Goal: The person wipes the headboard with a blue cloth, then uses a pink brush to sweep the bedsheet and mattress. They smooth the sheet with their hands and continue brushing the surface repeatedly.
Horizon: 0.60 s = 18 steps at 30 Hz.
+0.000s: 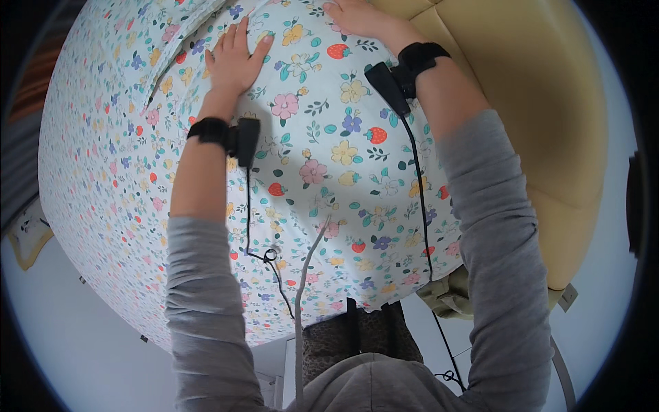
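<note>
A white fabric cover (329,149) printed with flowers and strawberries spreads over a bed-like surface before me. My left hand (234,62) lies palm down on it, fingers apart, holding nothing. To its left, a raised edge (177,56) of the fabric runs diagonally, apparently an opening with a small dark piece at its lower end. My right hand (363,19) rests on the cover near the padded yellow headboard (520,98). The picture's top edge cuts off part of its fingers, so its grip is not clear. Each wrist wears a black strap with a black device.
Black cables (419,190) hang from the wrist devices over the fabric. A grey cord (304,278) dangles in front of my body. An olive cloth (450,293) pokes out below the cover beside the headboard. A wall socket (568,297) is at the right, a grey curtain (23,159) at the left.
</note>
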### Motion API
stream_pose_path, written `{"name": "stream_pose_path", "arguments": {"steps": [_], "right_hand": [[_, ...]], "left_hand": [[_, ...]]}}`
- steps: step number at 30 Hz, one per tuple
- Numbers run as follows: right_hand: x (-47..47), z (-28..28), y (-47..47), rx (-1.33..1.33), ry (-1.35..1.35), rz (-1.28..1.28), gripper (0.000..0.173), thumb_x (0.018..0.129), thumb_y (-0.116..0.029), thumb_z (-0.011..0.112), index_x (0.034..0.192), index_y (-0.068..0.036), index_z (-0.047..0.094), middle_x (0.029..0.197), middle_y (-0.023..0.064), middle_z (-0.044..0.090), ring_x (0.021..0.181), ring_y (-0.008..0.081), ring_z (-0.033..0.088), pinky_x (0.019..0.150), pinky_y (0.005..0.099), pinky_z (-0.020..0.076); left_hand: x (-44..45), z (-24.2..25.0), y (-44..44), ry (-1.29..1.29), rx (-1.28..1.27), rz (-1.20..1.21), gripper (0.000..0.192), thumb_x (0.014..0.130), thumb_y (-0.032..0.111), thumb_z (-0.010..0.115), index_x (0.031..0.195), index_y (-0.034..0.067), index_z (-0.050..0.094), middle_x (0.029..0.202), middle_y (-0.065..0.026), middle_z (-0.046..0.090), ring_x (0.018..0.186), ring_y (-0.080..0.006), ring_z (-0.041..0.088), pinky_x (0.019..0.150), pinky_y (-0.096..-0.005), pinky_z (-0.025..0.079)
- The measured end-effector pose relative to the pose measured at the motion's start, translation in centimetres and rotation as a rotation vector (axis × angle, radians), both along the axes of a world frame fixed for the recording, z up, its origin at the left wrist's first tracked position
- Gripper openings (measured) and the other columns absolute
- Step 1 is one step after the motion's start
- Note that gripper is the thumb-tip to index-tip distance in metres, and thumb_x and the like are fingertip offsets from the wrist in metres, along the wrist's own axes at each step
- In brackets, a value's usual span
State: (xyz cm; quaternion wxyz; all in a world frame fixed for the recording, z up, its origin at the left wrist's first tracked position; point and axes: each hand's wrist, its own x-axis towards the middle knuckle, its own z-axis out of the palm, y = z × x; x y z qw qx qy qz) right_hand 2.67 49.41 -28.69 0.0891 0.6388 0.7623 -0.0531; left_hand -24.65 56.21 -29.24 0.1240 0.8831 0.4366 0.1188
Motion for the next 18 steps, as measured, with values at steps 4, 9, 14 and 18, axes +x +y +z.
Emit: {"name": "stream_pose_path", "arguments": {"steps": [4, 9, 14, 18], "right_hand": [[-1.1, 4.1, 0.5, -0.349, 1.141, -0.691, 0.056, 0.098, -0.036, 0.038, 0.140, 0.001, 0.034, 0.145, 0.0270, 0.034, 0.127, 0.0304, 0.044, 0.101, 0.0439, 0.0405], [0.7, 0.4, 3.2, -0.180, 0.865, -0.566, 0.072, 0.098, -0.044, 0.039, 0.151, -0.005, 0.009, 0.156, 0.0211, 0.016, 0.141, 0.0277, 0.027, 0.098, 0.0442, 0.0456], [-2.9, 3.9, 3.2, -0.342, 1.098, -0.789, 0.094, 0.088, -0.062, 0.047, 0.153, -0.012, 0.001, 0.159, 0.0147, 0.002, 0.145, 0.0264, 0.014, 0.111, 0.0428, 0.0281], [-0.9, 4.1, 3.5, -0.372, 0.833, -0.793, 0.108, 0.080, -0.071, 0.055, 0.153, -0.013, -0.001, 0.160, 0.0115, -0.007, 0.145, 0.0244, 0.015, 0.109, 0.0419, 0.0329]], "left_hand": [[-7.7, 1.6, -0.4, 0.089, -0.064, 0.062, 0.075, 0.087, 0.063, 0.048, 0.140, 0.010, 0.042, 0.132, -0.0191, 0.052, 0.126, -0.0356, 0.046, 0.107, -0.0522, 0.027], [-12.4, 0.6, 0.7, 0.154, -0.137, 0.158, 0.059, 0.093, 0.056, 0.046, 0.114, 0.002, 0.052, 0.097, -0.0223, 0.064, 0.091, -0.0407, 0.061, 0.077, -0.0485, 0.047], [-13.8, -0.3, 2.3, 0.311, -0.086, 0.144, 0.048, 0.098, 0.049, 0.041, 0.112, 0.004, 0.053, 0.089, -0.0208, 0.064, 0.085, -0.0440, 0.060, 0.070, -0.0508, 0.046], [-17.0, -0.6, 2.9, 0.292, 0.059, 0.136, 0.049, 0.094, 0.050, 0.047, 0.113, 0.006, 0.054, 0.114, -0.0188, 0.061, 0.105, -0.0383, 0.057, 0.085, -0.0466, 0.045]]}}
